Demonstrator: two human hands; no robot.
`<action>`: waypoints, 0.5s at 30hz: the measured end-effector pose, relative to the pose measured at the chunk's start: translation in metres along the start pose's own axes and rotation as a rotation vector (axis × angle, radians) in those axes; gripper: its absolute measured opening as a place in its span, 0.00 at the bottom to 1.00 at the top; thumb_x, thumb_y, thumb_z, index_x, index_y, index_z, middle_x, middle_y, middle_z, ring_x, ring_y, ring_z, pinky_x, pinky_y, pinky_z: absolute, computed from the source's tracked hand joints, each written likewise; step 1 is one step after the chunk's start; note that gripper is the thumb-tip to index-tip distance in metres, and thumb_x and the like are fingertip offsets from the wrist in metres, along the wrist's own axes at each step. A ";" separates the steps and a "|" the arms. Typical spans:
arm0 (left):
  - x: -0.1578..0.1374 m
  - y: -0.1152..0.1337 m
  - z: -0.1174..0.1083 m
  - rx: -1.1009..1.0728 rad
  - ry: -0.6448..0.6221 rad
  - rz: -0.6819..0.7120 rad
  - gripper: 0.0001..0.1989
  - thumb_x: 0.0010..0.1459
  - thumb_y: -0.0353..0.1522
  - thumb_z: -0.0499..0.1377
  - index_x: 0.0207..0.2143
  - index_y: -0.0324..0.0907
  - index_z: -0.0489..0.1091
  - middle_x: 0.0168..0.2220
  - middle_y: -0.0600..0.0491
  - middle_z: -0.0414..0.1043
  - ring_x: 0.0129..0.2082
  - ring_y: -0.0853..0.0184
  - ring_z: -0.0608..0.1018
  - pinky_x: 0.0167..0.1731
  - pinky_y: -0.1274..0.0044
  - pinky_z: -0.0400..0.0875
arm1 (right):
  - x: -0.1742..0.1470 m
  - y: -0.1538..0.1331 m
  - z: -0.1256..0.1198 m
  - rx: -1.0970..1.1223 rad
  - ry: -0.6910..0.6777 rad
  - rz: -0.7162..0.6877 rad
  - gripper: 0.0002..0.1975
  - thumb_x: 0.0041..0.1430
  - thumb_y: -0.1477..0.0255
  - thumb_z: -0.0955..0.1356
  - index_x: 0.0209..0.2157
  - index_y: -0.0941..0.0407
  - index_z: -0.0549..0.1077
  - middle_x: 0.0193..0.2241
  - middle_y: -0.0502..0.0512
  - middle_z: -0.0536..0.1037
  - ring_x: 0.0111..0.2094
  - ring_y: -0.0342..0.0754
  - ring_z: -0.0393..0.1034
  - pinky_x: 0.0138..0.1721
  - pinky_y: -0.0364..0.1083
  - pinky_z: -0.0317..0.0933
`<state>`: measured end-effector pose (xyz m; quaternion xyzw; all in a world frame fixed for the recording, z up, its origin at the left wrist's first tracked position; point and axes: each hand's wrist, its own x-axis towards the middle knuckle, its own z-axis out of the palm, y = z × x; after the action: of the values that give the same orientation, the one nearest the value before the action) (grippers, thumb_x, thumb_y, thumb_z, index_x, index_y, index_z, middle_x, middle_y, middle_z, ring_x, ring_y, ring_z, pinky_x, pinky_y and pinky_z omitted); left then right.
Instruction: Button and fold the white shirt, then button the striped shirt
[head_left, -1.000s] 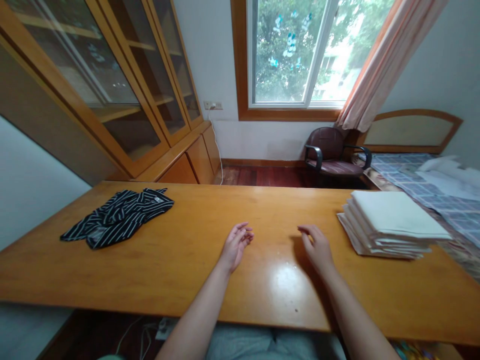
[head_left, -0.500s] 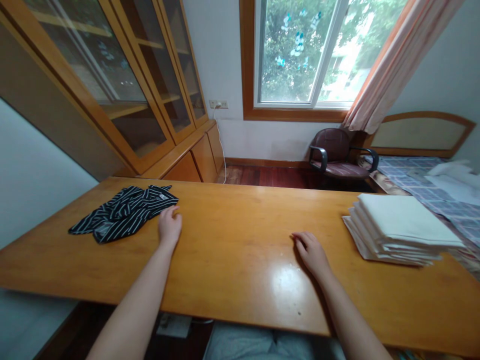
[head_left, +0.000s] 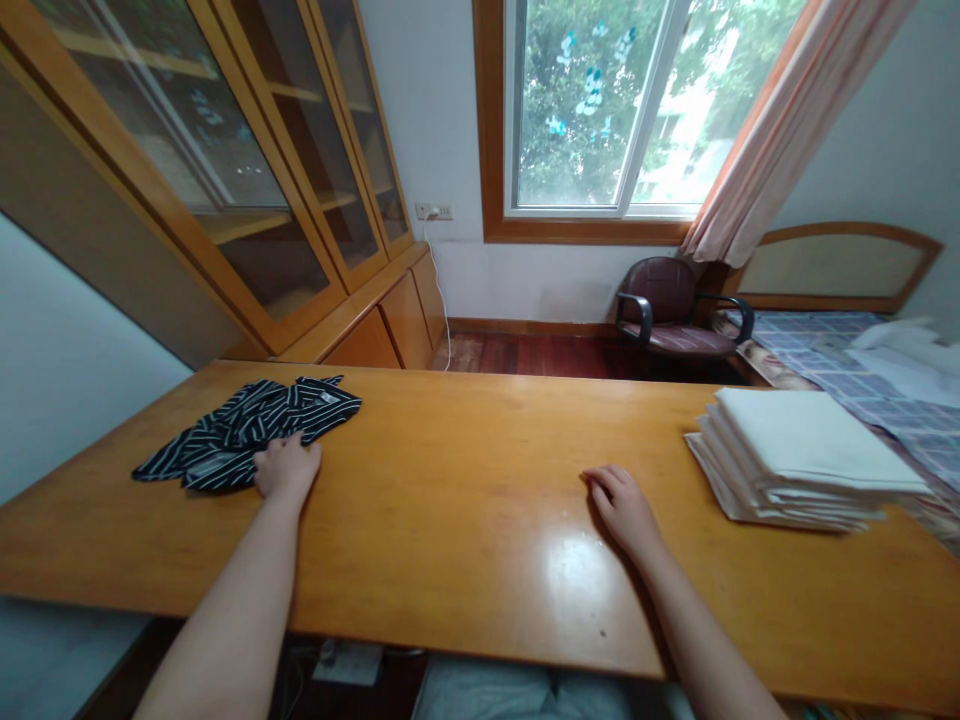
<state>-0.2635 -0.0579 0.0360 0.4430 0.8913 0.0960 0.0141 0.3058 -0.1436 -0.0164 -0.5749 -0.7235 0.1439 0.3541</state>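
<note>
A crumpled black garment with white stripes [head_left: 247, 425] lies on the left of the wooden table [head_left: 450, 500]. My left hand [head_left: 289, 465] is at its near right edge, palm down, with the fingers apart and their tips over the cloth. Whether the fingertips press on the fabric I cannot tell. To the right of the middle, my right hand [head_left: 616, 500] rests on the tabletop, its fingers loosely bent and apart, holding nothing. A stack of folded white cloth or paper-like sheets [head_left: 810, 440] sits beyond it on the right.
Behind the table's far edge stand a glass-door cabinet [head_left: 300, 200] on the left and a maroon armchair [head_left: 671, 310]. A bed [head_left: 817, 340] with a checked cover is at the right. A pale curtain [head_left: 802, 130] hangs beside the window [head_left: 585, 110].
My left hand has moved left and slightly nearer, from the garment's right tip to its near edge. The right hand stays in place.
</note>
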 end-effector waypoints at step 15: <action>-0.111 0.096 0.020 -0.334 -0.147 0.488 0.10 0.55 0.34 0.58 0.38 0.43 0.75 0.37 0.49 0.75 0.37 0.59 0.77 0.36 0.75 0.69 | -0.001 -0.005 -0.003 -0.006 0.003 -0.010 0.12 0.64 0.73 0.61 0.39 0.53 0.77 0.37 0.57 0.78 0.42 0.53 0.71 0.46 0.53 0.66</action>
<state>-0.1187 -0.0857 0.0275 0.6413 0.7270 0.2094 0.1277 0.3039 -0.1462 -0.0112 -0.5725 -0.7263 0.1393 0.3541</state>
